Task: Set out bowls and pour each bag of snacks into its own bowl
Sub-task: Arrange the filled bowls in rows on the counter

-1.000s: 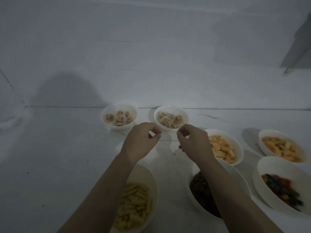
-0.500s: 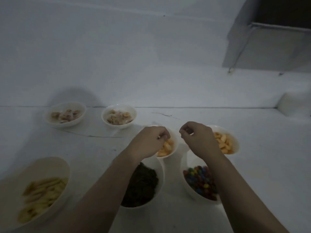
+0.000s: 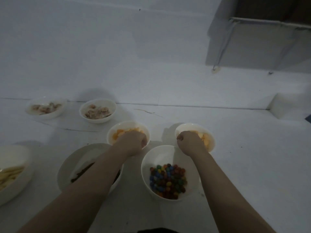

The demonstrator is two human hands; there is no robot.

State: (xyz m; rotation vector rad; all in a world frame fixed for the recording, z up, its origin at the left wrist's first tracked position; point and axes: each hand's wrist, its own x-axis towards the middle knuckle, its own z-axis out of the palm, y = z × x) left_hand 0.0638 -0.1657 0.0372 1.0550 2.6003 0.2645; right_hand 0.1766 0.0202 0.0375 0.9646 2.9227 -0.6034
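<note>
While both forearms reach forward over the white surface (image 3: 235,165), the nearest bowls sit under and between them: a candy bowl (image 3: 148,167) holding round multicoloured candies (image 3: 168,180) lies between the arms, and a dark-snack bowl (image 3: 70,167) sits under the left forearm, contents mostly hidden by it. At the left edge, a partly cropped stick bowl (image 3: 15,185) holds pale sticks (image 3: 9,174) lying roughly parallel, long axes running near-left to far-right. Beyond these, left hand (image 3: 133,142) hangs clenched over the near rim of an orange bowl (image 3: 114,133) with orange pieces (image 3: 121,132); cannot tell whether it holds anything. Right hand (image 3: 188,142) is likewise curled into a fist over the right orange bowl (image 3: 183,128), which also holds orange pieces (image 3: 206,139); grip contents cannot be told. Farthest, by the wall (image 3: 117,56), two small bowls stand side by side: left pale bowl (image 3: 33,111) and right pale bowl (image 3: 111,106), each with pale brownish pieces, blurred. All bowls upright, mouths up. Dim light. A grey cabinet (image 3: 252,47) hangs at the upper right.
</note>
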